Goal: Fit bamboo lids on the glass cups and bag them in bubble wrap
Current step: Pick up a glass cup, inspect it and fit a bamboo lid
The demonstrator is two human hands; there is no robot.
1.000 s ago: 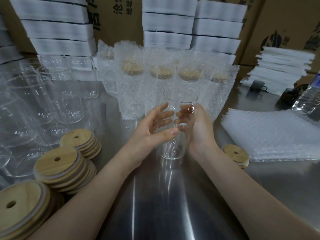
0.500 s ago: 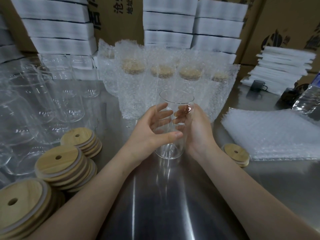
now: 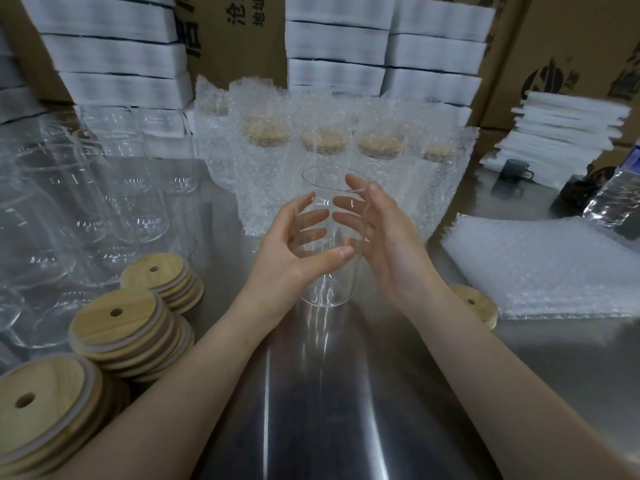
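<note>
A clear glass cup without a lid stands upright on the steel table, in the middle of the view. My left hand grips it, thumb across the front and fingers curled round the back. My right hand lies against the cup's right side with its fingers fairly straight behind the glass and its thumb lifted near the rim. Stacks of bamboo lids with straw holes sit at the near left. A flat pile of bubble-wrap bags lies on the right.
Several lidded cups in bubble wrap stand in a row just behind the cup. Several bare glasses crowd the left. A small lid stack sits by my right wrist. A water bottle, white foam stacks and cardboard boxes line the back.
My right hand has loosened from its wrap round the cup, and its thumb has risen toward the rim. My left hand keeps its grip; the cup has shifted slightly left.
</note>
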